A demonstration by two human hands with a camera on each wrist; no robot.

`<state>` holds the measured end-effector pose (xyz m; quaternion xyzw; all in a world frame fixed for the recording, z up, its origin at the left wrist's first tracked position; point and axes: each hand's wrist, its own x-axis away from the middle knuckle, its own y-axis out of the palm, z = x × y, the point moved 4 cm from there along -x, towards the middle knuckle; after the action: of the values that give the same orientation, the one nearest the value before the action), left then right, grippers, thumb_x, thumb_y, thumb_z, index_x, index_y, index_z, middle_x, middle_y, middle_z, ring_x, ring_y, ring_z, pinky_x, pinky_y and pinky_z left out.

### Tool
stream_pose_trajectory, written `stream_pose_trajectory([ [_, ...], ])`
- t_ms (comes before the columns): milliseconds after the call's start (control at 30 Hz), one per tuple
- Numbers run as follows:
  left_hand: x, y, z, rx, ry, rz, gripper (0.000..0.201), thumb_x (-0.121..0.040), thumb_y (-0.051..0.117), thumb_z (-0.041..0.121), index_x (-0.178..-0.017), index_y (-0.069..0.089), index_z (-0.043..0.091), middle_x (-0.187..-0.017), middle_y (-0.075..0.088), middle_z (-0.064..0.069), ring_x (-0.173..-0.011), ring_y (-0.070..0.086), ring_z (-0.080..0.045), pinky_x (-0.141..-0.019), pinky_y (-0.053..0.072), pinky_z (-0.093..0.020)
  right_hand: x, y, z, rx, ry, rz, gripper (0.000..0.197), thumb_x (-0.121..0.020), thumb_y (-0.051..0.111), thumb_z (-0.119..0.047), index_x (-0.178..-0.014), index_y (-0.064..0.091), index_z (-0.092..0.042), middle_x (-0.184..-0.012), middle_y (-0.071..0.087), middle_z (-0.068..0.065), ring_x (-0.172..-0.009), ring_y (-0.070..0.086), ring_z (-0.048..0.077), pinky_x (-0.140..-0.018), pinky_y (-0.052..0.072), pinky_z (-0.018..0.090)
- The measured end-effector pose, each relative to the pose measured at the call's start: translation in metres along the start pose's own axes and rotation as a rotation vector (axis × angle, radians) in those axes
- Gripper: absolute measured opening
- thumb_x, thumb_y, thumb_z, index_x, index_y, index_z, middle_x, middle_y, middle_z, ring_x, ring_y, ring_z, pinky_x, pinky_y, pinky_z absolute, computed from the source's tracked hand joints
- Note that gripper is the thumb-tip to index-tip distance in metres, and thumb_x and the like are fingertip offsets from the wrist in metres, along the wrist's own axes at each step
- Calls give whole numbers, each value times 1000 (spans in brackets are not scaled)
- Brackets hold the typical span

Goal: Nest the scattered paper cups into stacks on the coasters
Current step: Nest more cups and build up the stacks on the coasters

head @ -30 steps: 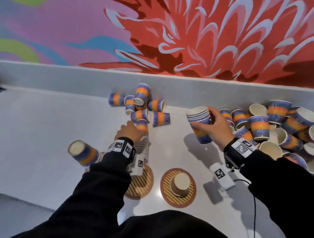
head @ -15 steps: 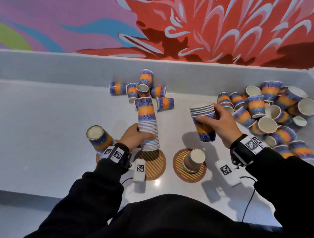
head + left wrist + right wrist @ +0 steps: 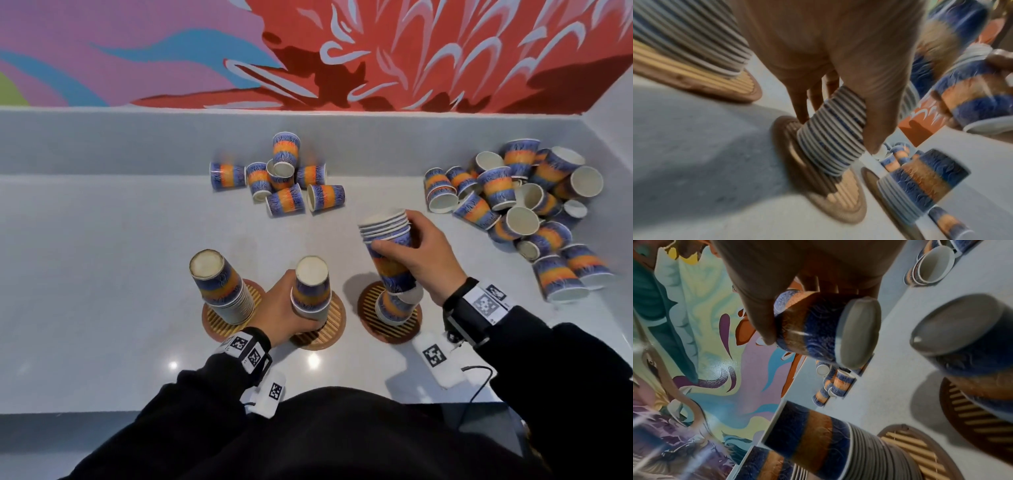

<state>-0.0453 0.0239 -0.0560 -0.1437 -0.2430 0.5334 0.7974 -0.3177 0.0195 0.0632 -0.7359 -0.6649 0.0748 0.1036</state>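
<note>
Three round slatted coasters sit in a row near the front edge of the pale counter (image 3: 102, 274).

Left coaster (image 3: 214, 322): carries an inverted nested stack of cups (image 3: 221, 287), base up, leaning slightly to the left. No hand on it.

Middle coaster (image 3: 334, 323): carries a second inverted stack (image 3: 311, 291). The left hand (image 3: 281, 308) is wrapped around the lower part of this stack, thumb on one side, fingers on the other. In the left wrist view the stack's bottom rim (image 3: 830, 165) meets the coaster; whether it sits flat I cannot tell, as the frame is blurred.

Right coaster (image 3: 388, 330): carries a short inverted stack (image 3: 392, 306). Directly above it the right hand (image 3: 423, 260) grips a bundle of nested cups (image 3: 387, 246), mouths up, tilted, with its base just over or touching the short stack's top. Contact cannot be confirmed. The right wrist view shows the thumb (image 3: 760, 318) pressed against the bundle's side and the bundle's base (image 3: 859, 332) facing the camera.

Loose cups: a small cluster (image 3: 281, 178) lies on its sides near the back wall, behind the coasters. A larger heap (image 3: 520, 202) lies to the right, some cups on their sides, some mouth down.

A painted mural (image 3: 411, 51) runs above the counter's back wall.
</note>
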Motion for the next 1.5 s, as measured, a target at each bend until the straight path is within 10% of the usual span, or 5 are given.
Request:
stream_pose_trajectory([
  [500,-4,5,0,-87,42,-93,106,-59,100,28,-136,29,44,-135,56,12,-129,58,-15,-101,50,-25,3,27,-3,-24,46,16,62,-78,89,-29,-132,59,-23,-118,73,-5,-105,71,12,-94,60,37],
  [733,25,-45,61,46,181,-66,139,-54,103,44,-157,10,57,-163,32,15,-150,32,-2,-125,31,-42,-5,27,-11,-74,52,-10,62,-75,87,-32,-130,59,-23,-115,73,-7,-99,71,5,-79,58,21],
  [1100,15,-252,228,-121,516,182,53,-82,80,48,-129,67,27,-116,74,1,-112,70,-18,-103,55,-46,-68,19,-58,-238,40,-50,60,-73,86,-28,-126,65,-9,-116,77,10,-106,73,24,-90,60,37],
  [1333,-114,-284,155,-506,175,51,43,-85,83,41,-123,68,27,-104,74,6,-98,70,-17,-95,55,-42,-124,46,-49,-89,116,-73,54,-77,90,-19,-125,65,-13,-113,77,8,-100,74,20,-85,61,33],
  [1500,-177,-226,88,-638,234,-123,49,-89,80,39,-134,61,31,-123,70,2,-97,66,-16,-93,55,-38,-142,81,-22,-14,267,-126,40,-77,90,-10,-110,68,-16,-105,78,7,-88,75,16,-75,59,27],
])
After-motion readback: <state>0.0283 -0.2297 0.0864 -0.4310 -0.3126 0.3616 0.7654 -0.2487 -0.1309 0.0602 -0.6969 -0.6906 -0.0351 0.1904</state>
